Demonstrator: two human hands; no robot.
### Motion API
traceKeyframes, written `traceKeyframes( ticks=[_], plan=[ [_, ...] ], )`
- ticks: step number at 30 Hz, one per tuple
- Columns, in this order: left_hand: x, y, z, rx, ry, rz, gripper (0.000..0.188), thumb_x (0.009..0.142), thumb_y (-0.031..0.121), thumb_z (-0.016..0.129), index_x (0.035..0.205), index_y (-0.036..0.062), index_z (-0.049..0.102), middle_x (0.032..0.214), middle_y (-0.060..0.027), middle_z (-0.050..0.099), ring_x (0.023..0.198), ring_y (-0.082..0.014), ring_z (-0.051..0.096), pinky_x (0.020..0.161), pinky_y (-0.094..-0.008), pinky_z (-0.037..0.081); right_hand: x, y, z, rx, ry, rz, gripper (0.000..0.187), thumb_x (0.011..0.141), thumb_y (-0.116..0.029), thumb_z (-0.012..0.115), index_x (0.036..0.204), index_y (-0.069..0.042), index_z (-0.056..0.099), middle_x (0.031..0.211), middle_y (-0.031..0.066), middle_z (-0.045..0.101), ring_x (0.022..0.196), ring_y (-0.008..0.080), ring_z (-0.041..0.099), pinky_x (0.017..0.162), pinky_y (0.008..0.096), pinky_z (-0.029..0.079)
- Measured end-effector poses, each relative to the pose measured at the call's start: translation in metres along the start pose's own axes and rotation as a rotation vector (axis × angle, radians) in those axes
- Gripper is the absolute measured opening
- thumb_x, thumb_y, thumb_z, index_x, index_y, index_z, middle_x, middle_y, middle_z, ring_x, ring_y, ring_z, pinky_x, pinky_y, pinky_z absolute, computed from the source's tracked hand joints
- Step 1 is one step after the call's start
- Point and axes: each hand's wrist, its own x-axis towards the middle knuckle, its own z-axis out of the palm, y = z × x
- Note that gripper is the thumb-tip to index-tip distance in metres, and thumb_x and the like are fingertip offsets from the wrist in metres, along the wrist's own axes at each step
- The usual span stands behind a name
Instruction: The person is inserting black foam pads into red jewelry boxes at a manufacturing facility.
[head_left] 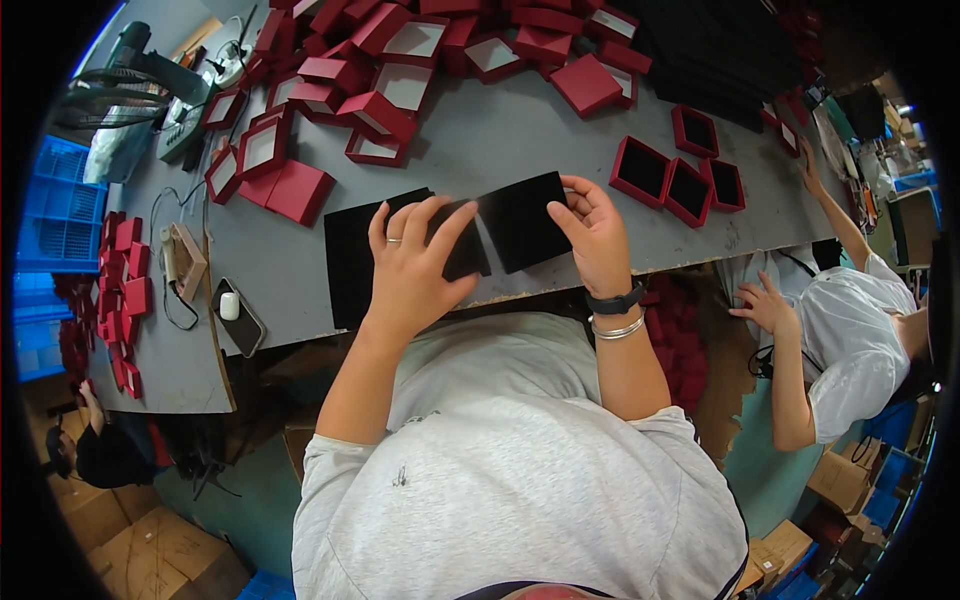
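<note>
My left hand (418, 255) lies with fingers spread on a flat black sheet (347, 262) near the table's front edge; a ring is on one finger. In my right hand (597, 232), between thumb and fingers, is the right edge of a black rectangular pad (522, 220). The pad is slightly tilted, its left edge beside the left fingertips. A dark band and bracelets circle my right wrist. To the right stand several red boxes (640, 172) with black insides.
Many red boxes with pale insides (380, 115) are heaped at the back. Dark stacked sheets (700, 55) lie back right. A phone (240, 318) with a white case on it rests at left, near a fan (120, 95). A co-worker (840, 320) sits at right.
</note>
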Motion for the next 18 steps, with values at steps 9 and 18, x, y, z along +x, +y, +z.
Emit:
traceKeyframes(
  ticks=[9,18],
  plan=[
    [-0.035,-0.070,-0.015,0.226,-0.176,-0.335,0.089,0.067,0.031,0.089,0.146,0.0197,0.050,0.148,-0.0115,0.046,0.139,-0.0323,0.040,0.116,-0.0626,0.020,0.021,0.034,-0.041,-0.445,0.147,0.055,0.032,0.095,-0.011,0.069,0.124,0.000,0.062,0.099,0.0094,0.071,0.088,0.0096,0.063,0.076,0.0255,0.051],
    [0.002,0.008,0.056,-0.049,-0.290,-0.143,0.123,0.061,0.044,0.092,0.156,0.0027,0.027,0.154,-0.0184,0.042,0.146,-0.0325,0.036,0.119,-0.0563,0.023,0.010,0.056,-0.002,-0.844,0.355,-0.239,0.032,0.089,-0.016,0.069,0.117,-0.003,0.058,0.114,0.0139,0.060,0.107,0.0330,0.058,0.093,0.0421,0.047]
  ],
)
